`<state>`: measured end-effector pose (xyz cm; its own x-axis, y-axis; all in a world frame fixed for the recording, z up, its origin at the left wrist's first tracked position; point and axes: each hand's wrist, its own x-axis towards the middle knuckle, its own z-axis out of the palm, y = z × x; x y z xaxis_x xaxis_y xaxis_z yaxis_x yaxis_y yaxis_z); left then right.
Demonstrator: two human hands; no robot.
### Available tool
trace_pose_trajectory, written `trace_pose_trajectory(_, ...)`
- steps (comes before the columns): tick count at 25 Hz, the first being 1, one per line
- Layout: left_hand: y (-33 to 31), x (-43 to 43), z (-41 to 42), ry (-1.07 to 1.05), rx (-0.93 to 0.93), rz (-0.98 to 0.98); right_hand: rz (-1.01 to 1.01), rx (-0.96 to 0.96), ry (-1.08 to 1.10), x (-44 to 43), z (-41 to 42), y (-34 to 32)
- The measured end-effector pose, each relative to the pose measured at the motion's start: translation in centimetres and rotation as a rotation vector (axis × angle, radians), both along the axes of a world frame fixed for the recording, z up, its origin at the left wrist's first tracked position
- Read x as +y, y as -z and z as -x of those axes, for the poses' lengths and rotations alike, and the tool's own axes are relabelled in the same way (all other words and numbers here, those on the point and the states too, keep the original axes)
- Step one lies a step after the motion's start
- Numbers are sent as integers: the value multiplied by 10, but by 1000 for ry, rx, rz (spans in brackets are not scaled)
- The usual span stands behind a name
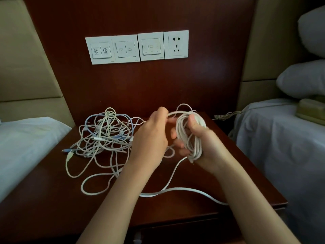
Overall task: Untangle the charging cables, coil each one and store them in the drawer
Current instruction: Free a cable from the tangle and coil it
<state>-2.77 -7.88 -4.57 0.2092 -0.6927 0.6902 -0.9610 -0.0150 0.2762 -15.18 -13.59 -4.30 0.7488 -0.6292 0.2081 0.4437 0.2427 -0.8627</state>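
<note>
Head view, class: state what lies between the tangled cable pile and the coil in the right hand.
The left hand, pinching a strand of the white cable coil, as the head view shows.

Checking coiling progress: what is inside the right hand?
A coil of white cable, several loops, gripped by the right hand; its loose tail trails across the nightstand. Fingers cover part of the coil, so any plug there is hidden.
</note>
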Motion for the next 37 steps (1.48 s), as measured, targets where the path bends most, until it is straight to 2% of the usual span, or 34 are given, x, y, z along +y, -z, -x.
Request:
trace_pose_trajectory(1, 0, -2, -6, -66, 68, 26, -66, -87, 6, -1, 2, -2)
trace_pose_trajectory(3, -6, 0, -24, -54, 365, 118, -122, -198, 40, -5, 9, -8)
trace_pose_trajectory(5, -19, 4, -37, 189, 654, 123, -118, -190, 77, -7, 14, -9)
trace_pose_trajectory(7, -28, 11, -32, 529, 791, -3, -129, -130, 115, -9, 11, -6)
trace_pose_trajectory(8, -31, 12, -26, 636, 798, -62, -129, -85, 135, -9, 9, -3)
trace_pose_trajectory(10, -26, 9, -19, 710, 745, -19, -124, 18, 161, -10, 3, 3)
trace_pose_trajectory(12, -20, 3, -18, 670, 642, 143, -121, 92, 166, -9, 0, 8)
trace_pose_trajectory(14, -14, 0, -22, 567, 508, 188, -145, 73, 139, -8, -1, 10)
trace_pose_trajectory(17, -5, -3, -27, 471, 367, 59, -235, -66, 103, -11, 2, 8)
trace_pose_trajectory(21, 4, -2, -19, 463, 229, -112, -268, -158, 141, -12, 6, 10)
trace_pose_trajectory(27, 2, 0, -13, 496, 213, -205, -239, -125, 376, -13, 6, 11)
trace_pose_trajectory(32, 8, 0, -4, 494, 298, -322, -282, -82, 419, -13, 8, 11)
trace_pose_trajectory(37, 11, 4, 1, 560, 333, -444, -497, -326, 302, -17, 14, 8)
